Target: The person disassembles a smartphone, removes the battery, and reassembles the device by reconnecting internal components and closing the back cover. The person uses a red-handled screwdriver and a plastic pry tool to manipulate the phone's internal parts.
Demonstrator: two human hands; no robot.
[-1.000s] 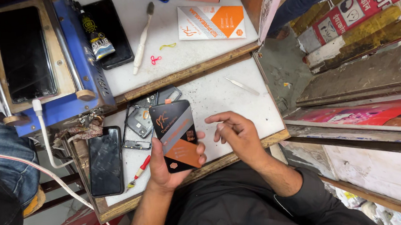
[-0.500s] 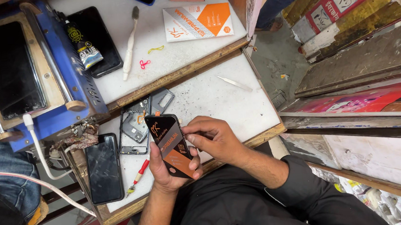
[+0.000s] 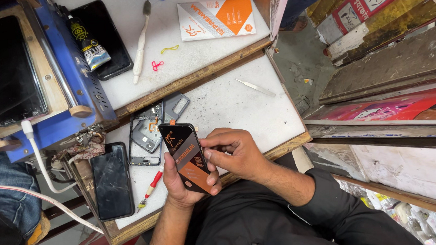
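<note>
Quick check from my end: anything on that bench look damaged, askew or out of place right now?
Only the opened phone frame: it lies stripped, insides exposed, askew just beyond the black-and-orange packet that the left hand holds and the right hand picks at. Two small rubber bands lie loose on the upper board.

White worktop (image 3: 227, 101), wood-edged, speckled with grime. Landmark: opened phone frame (image 3: 149, 130) lying flat mid-bench. Left of it, black phone (image 3: 111, 181) face up. Just below it, red screwdriver (image 3: 151, 188). Right and slightly up, thin white pick (image 3: 256, 87), well apart.
</note>
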